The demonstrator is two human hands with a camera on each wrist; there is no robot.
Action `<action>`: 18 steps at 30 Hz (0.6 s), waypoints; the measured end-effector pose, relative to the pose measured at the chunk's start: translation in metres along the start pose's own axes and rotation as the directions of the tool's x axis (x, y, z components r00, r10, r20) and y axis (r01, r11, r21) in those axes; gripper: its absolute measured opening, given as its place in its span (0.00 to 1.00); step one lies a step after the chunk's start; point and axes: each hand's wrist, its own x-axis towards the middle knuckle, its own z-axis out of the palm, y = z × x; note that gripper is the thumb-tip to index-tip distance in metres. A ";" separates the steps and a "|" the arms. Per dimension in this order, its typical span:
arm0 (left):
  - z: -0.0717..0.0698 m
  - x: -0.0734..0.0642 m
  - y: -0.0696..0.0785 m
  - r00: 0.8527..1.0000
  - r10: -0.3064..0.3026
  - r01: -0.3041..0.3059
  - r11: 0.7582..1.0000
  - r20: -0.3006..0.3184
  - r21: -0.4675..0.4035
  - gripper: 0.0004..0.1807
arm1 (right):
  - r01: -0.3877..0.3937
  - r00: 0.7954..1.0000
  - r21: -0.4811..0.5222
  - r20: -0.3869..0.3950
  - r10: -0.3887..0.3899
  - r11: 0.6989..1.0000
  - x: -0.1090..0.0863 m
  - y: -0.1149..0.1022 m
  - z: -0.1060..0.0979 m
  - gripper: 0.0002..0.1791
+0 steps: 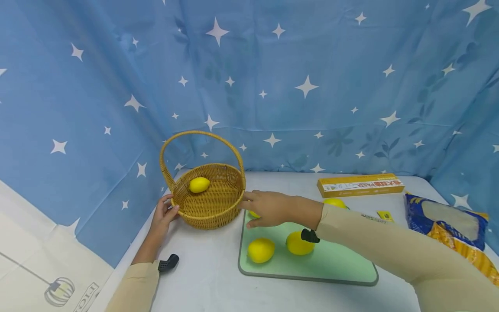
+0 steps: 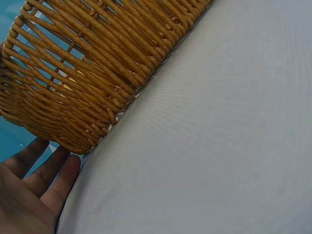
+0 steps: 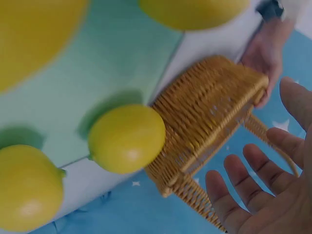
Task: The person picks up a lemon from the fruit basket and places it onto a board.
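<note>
My left hand (image 1: 163,216) holds the left rim of a woven wicker basket (image 1: 210,219) with a tall arched handle. In the left wrist view, its fingers (image 2: 61,183) reach against the lower edge of the weave. One yellow lemon (image 1: 199,185) lies inside the basket. At the basket's right rim is my right hand (image 1: 269,209), its fingers spread and nothing in its palm. Two lemons, one at the front left (image 1: 261,250) and another beside it (image 1: 299,243), rest on a green cutting board (image 1: 331,268). Another lemon (image 1: 254,214) is mostly hidden behind my right hand.
A further lemon (image 1: 334,202) shows beyond my right sleeve. Back right stands a yellow pasta box (image 1: 360,185). A blue and orange bag (image 1: 448,221) and a small yellow packet (image 1: 385,216) lie to the right. A starry blue curtain (image 1: 273,108) closes off the back.
</note>
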 end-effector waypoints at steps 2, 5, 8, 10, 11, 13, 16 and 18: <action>-0.001 0.001 -0.001 1.000 0.003 -0.003 1.000 0.001 -0.003 0.29 | -0.023 1.000 0.018 -0.018 0.023 1.000 0.008 0.004 -0.003 0.35; -0.001 0.001 -0.002 1.000 -0.001 0.001 1.000 0.000 -0.006 0.29 | -0.051 0.997 0.037 -0.050 0.053 0.998 0.021 0.008 -0.008 0.33; 0.000 0.001 -0.002 1.000 -0.004 0.004 1.000 -0.005 -0.003 0.30 | -0.068 0.995 0.054 -0.066 0.071 0.996 0.036 0.010 -0.010 0.33; 0.001 0.000 0.000 1.000 -0.007 0.007 1.000 -0.005 -0.003 0.30 | -0.080 0.994 0.070 -0.063 0.085 0.994 0.046 0.010 -0.010 0.34; 0.001 -0.001 0.000 1.000 -0.007 0.007 1.000 -0.004 -0.004 0.30 | -0.086 0.994 0.079 -0.059 0.091 0.993 0.051 0.009 -0.010 0.34; 0.002 -0.001 0.002 1.000 -0.010 0.010 1.000 -0.002 -0.002 0.29 | -0.097 0.994 0.101 -0.042 0.101 0.990 0.061 0.008 -0.008 0.35; 0.001 0.000 0.000 1.000 -0.018 0.018 1.000 -0.001 -0.002 0.29 | -0.106 0.994 0.133 -0.025 0.110 0.985 0.075 0.004 -0.007 0.35; -0.001 0.003 -0.004 1.000 -0.024 0.024 1.000 -0.002 -0.011 0.29 | -0.111 0.993 0.147 -0.024 0.115 0.983 0.084 0.002 -0.007 0.35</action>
